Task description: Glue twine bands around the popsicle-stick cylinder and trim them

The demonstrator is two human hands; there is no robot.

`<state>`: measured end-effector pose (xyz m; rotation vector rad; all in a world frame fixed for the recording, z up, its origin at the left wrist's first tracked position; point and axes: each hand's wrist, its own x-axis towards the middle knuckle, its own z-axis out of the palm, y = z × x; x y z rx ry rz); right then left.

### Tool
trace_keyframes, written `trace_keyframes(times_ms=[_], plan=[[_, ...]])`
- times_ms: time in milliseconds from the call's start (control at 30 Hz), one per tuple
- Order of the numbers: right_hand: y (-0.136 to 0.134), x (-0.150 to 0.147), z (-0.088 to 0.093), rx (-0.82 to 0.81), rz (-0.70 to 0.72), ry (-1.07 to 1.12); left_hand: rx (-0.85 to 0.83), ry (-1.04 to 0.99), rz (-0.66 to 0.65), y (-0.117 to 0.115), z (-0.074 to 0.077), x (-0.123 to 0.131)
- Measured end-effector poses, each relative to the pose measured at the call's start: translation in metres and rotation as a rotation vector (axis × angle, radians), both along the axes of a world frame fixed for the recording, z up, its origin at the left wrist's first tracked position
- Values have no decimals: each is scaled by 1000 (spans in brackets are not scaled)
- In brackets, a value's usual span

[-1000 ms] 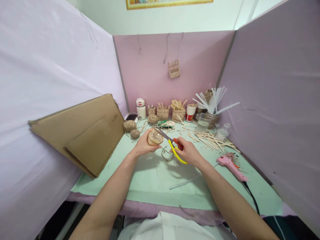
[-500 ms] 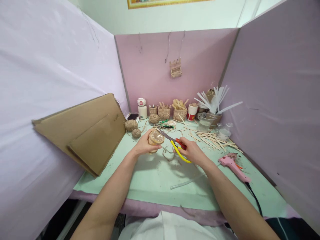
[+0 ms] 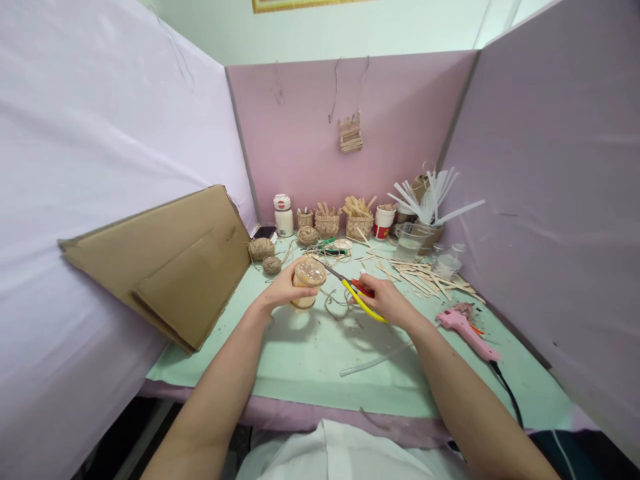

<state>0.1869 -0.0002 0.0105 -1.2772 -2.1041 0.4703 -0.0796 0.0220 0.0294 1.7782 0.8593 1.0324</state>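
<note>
My left hand (image 3: 284,288) is wrapped round a small cup-shaped container (image 3: 305,299), pale tan, with a shiny clear top and twine-like bands round its rim and base. It is held above the table, tilted slightly. In my right hand (image 3: 384,299) is a pair of scissors (image 3: 367,305) with yellow and red handles. Their blades point left toward the container's rim, the tips beside it; whether they touch I cannot tell. A loose length of twine (image 3: 336,305) curls on the table between my hands.
Balls of twine (image 3: 261,249) sit at the back left beside leaning cardboard (image 3: 185,267). Cups and baskets of sticks (image 3: 358,227) line the back. Loose wooden sticks (image 3: 425,277) and a pink glue gun (image 3: 469,335) lie on the right. A clear glue stick (image 3: 367,365) lies near the front.
The container has become more upright and moved slightly left. My right hand has drawn the scissors a little to the right, away from the container's top.
</note>
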Motion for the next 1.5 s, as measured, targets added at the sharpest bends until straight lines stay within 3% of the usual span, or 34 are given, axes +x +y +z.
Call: trace_keyframes(times_ms=[133,500,900,1500], plan=[[1,-1,0,-103,-6,93,-48,-48,-5,0,0,-1],[-4,-6,6,-210,30,38,-45,-4,-72,0,-1,1],[-3,-4,7,-154,22,22,54,73,-43,1,0,2],[-4,-1,8,-62,25,-14,-19,95,-73,-1,1,1]])
